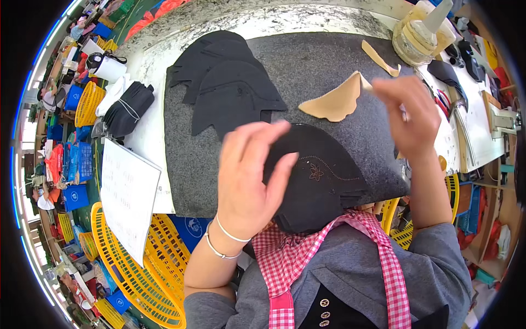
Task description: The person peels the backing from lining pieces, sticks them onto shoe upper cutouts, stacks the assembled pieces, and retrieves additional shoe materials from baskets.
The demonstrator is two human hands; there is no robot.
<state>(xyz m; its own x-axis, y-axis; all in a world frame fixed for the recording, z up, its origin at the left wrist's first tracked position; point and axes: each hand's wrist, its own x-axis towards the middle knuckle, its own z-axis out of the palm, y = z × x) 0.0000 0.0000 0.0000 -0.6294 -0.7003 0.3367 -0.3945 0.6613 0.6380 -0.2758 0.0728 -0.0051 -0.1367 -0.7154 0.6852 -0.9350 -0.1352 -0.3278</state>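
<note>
- Two bare hands work above a table; from where I stand, the left hand (246, 170) is released, thumb and fingers parted, with nothing visible between them. It is over the left side of a layered stack of black, curved fabric pieces (339, 162); whether it touches them, I cannot tell.
- The right hand (411, 112), blurred, is raised with bent fingers near a tan, scallop-edged piece of material (335, 100); whether it grasps that piece, I cannot tell.
- The black stack lies at the near edge of a dark grey, speckled mat (189, 164), close to the person's chest, its top piece showing a brown stitched flower (316, 172) and a curving line of stitches.
- Beyond the stack, the tan piece rests on the mat, with a narrow tan strip (379, 58) farther off.
- To the left, more black, notched fabric pieces (227, 82) overlap on the mat.
- At the far right corner stands a stained, translucent pot with a pale, tapering spout (413, 41).
- Left of the mat, a banded black bundle (129, 107) sits on the white tabletop (153, 71), near a white sheet with markings (129, 192), above a yellow, slotted plastic basket (148, 279).
</note>
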